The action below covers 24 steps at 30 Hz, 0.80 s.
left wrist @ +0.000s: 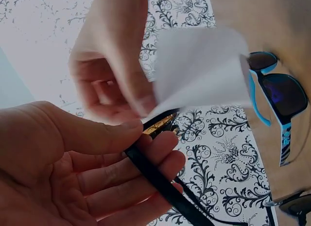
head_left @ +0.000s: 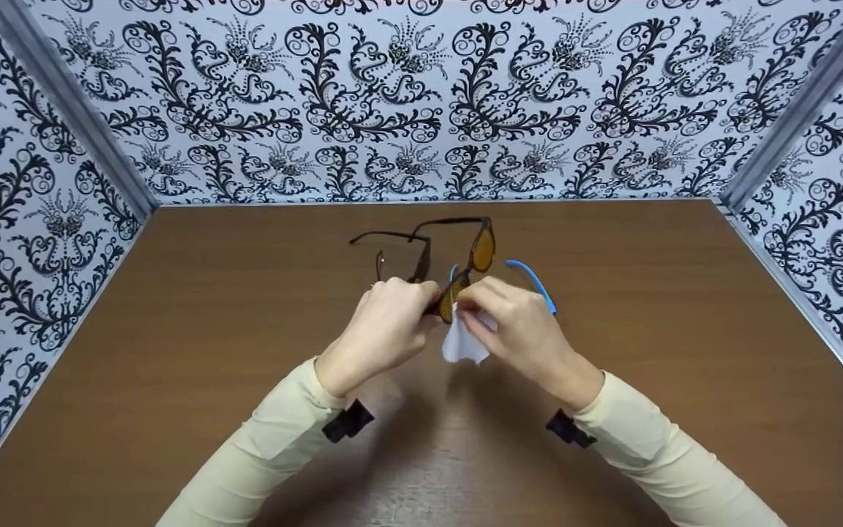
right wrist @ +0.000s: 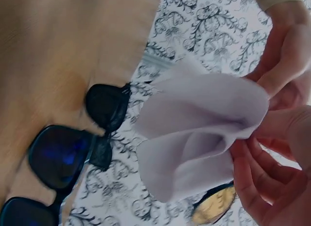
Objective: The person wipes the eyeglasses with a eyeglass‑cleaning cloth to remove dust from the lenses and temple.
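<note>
The left hand (head_left: 391,322) pinches the yellow glasses (head_left: 484,250) by the frame — up over the tabletop (head_left: 246,322), nearer its far edge. The right hand (head_left: 527,329) pinches a white cloth (head_left: 464,344) beside them. The glasses look light and stiff but easy to scratch — best held by the frame. The cloth looks soft.
</note>
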Motion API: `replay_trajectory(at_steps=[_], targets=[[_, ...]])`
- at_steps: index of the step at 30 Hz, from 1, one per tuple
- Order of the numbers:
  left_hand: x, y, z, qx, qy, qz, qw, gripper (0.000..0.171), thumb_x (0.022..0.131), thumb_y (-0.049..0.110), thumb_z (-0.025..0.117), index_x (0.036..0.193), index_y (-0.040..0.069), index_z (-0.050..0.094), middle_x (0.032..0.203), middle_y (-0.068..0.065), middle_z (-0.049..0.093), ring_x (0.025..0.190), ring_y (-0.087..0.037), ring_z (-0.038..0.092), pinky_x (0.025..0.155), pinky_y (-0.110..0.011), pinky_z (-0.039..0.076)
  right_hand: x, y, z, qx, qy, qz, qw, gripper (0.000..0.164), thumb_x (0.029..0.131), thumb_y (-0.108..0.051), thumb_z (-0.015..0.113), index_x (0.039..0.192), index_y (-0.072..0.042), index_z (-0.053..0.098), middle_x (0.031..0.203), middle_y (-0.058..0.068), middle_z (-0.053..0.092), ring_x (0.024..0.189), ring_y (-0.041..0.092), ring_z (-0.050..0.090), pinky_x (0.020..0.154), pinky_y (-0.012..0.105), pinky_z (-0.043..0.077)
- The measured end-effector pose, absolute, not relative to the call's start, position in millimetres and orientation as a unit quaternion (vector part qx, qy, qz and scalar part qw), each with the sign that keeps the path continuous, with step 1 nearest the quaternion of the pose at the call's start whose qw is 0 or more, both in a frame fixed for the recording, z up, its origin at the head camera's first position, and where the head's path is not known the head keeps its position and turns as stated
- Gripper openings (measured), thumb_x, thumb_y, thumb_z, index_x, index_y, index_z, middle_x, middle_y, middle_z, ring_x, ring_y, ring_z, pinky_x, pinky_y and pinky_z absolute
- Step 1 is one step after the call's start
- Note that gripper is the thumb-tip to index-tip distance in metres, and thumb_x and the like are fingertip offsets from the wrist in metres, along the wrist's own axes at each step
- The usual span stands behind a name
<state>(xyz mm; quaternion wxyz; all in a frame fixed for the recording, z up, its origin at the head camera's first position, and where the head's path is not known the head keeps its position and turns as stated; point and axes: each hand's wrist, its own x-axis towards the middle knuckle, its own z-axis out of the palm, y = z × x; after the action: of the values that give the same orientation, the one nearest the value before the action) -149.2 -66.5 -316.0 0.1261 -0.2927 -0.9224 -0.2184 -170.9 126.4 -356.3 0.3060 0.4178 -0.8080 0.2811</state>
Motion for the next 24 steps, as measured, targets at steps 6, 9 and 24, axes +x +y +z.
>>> replay_trajectory(at_steps=[6,9,24], targets=[[-147.7,-67.6,-314.5,-0.297,-0.924,-0.211,0.116,0.02,0.083,0.004,0.071,0.072,0.009,0.055,0.062,-0.004,0.056,0.058,-0.03,0.061,0.046,-0.044,0.047,-179.8,130.3,-357.2,0.362,-0.822,0.288,0.332,0.014,0.081,0.001,0.075,0.088,-0.006,0.065,0.084,0.003,0.062,0.075,0.016,0.06,0.062,0.031,0.052],[-147.3,-65.7,-314.5,-0.301,-0.925,-0.202,0.116,0.02,0.083,0.004,0.07,0.072,0.009,0.055,0.06,-0.003,0.053,0.056,-0.029,0.059,0.044,-0.042,0.046,-178.6,126.9,-354.3,0.366,-0.817,0.293,0.336,0.013,0.082,0.002,0.072,0.089,-0.006,0.064,0.085,0.004,0.06,0.076,0.017,0.058,0.062,0.031,0.051],[-148.7,-69.1,-318.6,-0.298,-0.921,-0.213,0.134,0.02,0.083,0.001,0.069,0.074,0.009,0.053,0.061,-0.005,0.053,0.054,-0.03,0.058,0.044,-0.042,0.046,-173.6,119.8,-360.9,0.434,-0.79,0.302,0.309,0.017,0.081,0.005,0.073,0.094,-0.002,0.066,0.091,0.006,0.062,0.083,0.018,0.062,0.074,0.029,0.054]])
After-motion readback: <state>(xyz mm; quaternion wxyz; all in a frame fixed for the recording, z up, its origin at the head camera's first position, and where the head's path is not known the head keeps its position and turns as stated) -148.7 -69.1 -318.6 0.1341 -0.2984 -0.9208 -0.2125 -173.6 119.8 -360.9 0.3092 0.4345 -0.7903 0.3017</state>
